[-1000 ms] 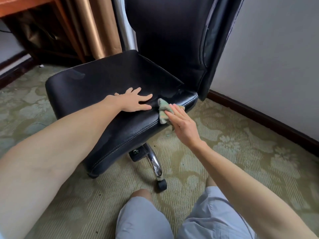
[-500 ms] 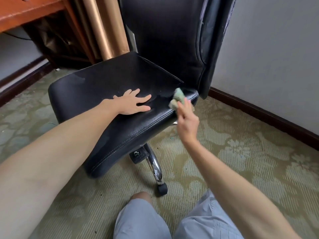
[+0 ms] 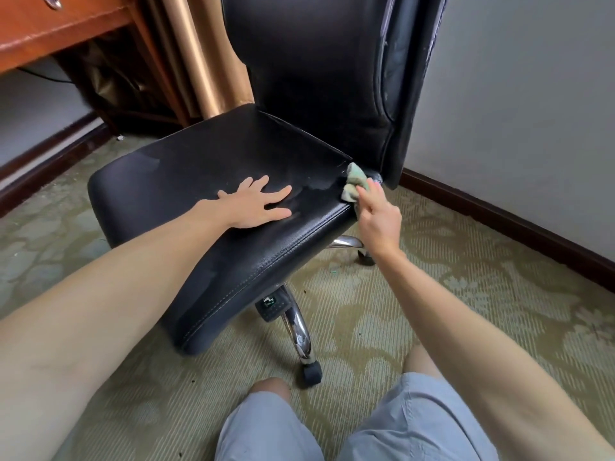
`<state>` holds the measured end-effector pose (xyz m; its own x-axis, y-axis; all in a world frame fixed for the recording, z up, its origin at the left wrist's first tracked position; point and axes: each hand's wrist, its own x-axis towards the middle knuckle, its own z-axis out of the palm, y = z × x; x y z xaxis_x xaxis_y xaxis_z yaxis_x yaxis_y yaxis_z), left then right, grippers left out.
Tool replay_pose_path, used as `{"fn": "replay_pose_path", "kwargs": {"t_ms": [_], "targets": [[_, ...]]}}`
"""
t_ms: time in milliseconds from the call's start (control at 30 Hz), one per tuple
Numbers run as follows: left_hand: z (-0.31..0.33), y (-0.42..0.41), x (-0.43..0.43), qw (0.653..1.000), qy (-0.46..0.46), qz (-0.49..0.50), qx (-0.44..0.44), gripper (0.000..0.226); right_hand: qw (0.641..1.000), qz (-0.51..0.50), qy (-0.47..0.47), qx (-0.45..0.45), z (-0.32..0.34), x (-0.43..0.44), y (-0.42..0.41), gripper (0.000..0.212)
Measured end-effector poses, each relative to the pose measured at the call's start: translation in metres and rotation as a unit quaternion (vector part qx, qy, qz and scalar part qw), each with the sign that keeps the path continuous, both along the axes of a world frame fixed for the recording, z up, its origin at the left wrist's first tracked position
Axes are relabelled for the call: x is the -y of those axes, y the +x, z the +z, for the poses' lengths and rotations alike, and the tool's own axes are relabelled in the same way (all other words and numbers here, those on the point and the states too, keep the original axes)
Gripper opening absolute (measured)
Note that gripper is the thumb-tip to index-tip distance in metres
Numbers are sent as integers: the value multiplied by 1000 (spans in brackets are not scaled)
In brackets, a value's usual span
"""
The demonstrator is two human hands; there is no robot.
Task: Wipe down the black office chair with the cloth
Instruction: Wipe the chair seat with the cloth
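The black office chair (image 3: pixel 213 168) stands in front of me, its tall backrest to the upper right. My left hand (image 3: pixel 256 204) lies flat on the seat with fingers spread. A small pale green cloth (image 3: pixel 354 183) is bunched against the seat's rear right corner, where seat meets backrest. My right hand (image 3: pixel 377 217) holds the cloth with its fingertips and presses it to that corner; part of the cloth is hidden behind the fingers. A damp streak shows on the seat just left of the cloth.
A chrome chair leg with a black caster (image 3: pixel 311 372) juts toward my knees (image 3: pixel 269 390). A wooden desk (image 3: pixel 50 28) and gold curtain (image 3: pixel 199 61) stand at the back left. A grey wall with dark baseboard (image 3: pixel 499 221) runs along the right. Patterned carpet covers the floor.
My right hand has carried the cloth along the seat's right edge from the side toward the rear corner by the backrest. My left hand has stayed flat on the seat.
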<state>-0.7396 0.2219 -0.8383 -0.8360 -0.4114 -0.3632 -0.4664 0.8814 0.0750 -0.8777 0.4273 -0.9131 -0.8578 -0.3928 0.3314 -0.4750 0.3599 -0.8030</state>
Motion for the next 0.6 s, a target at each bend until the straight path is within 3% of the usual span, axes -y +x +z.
{"fn": "replay_pose_path", "kwargs": {"t_ms": [267,600], "targets": [[2,-17,-6,999,-24,21,13,63,996,69,28,-58,1,11,38,36],[0,-14,-9,999,-25,31,-6,61,963,209,-23,-171,-15,-9,79,31]]}}
